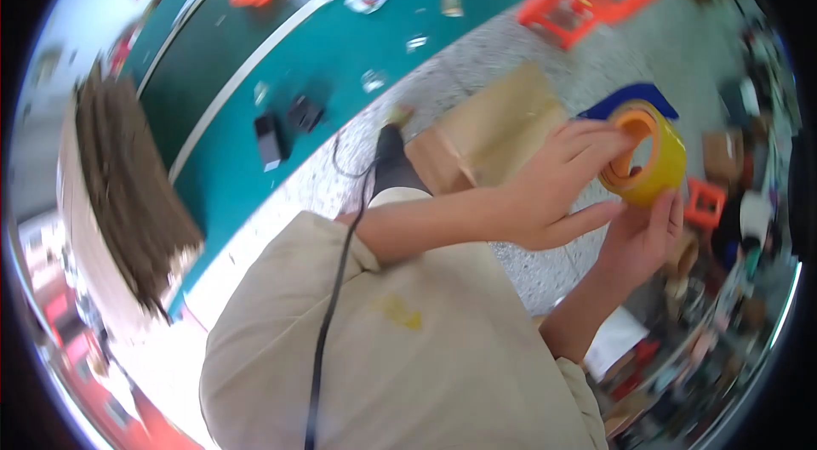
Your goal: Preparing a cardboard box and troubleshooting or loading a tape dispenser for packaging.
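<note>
Head view, right of centre — your left hand (pixel 553 195) and right hand (pixel 642 237) both grip the yellow tape roll (pixel 651 152) in its blue dispenser (pixel 625 99), apparently seating it — next, steady fingers.

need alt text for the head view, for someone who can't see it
Two bare hands, left hand and right hand, hold a yellow tape roll in a blue tape dispenser. Behind them a cardboard box sits on the speckled floor beside a green table.
</note>
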{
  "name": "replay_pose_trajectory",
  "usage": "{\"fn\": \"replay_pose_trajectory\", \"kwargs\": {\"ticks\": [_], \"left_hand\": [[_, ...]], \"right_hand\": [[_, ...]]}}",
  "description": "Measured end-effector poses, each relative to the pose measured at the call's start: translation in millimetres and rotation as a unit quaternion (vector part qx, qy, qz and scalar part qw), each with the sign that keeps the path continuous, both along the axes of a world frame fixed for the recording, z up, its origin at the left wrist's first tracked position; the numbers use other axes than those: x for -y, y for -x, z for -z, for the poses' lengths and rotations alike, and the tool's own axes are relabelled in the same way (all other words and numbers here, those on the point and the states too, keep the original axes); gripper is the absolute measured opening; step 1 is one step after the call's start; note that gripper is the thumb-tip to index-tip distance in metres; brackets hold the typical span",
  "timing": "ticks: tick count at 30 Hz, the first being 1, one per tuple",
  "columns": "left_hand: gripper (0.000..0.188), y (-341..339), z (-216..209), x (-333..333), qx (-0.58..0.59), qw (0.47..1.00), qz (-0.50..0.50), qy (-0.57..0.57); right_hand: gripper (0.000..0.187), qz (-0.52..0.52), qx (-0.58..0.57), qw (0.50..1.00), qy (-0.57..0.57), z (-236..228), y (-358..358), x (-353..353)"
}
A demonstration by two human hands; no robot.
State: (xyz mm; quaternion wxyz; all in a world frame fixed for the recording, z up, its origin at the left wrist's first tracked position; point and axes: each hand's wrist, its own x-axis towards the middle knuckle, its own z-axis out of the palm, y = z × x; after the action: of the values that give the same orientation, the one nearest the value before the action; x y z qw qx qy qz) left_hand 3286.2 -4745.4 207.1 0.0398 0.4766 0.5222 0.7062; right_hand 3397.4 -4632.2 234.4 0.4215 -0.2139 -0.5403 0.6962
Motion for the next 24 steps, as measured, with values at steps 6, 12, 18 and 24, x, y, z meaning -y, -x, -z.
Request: {"fn": "replay_pose_trajectory", "kwargs": {"ticks": [6, 12, 18, 24], "left_hand": [[0.023, -59.0, 121.0, 191.4, 0.162, 0.908, 0.085, 0.378], [0.02, -5.4, 182.0, 352.4, 0.327, 0.607, -0.486, 0.537], [0.098, 138.6, 186.5, 281.6, 0.239, 0.458, -0.533, 0.67], [0.11, 166.2, 215.8, 278.9, 0.28, 0.401, -0.471, 0.734]], "right_hand": [[0.027, -0.163, 0.024, 0.986, 0.037, 18.0, 51.0, -4.6], [0.026, -0.176, 0.101, 0.978, 0.044, 35.8, 94.3, 16.6], [0.025, -0.222, 0.143, 0.957, 0.123, 44.2, 154.7, 43.7], [0.025, -0.162, 0.163, 0.968, 0.102, 33.8, 181.0, 46.2]]}}
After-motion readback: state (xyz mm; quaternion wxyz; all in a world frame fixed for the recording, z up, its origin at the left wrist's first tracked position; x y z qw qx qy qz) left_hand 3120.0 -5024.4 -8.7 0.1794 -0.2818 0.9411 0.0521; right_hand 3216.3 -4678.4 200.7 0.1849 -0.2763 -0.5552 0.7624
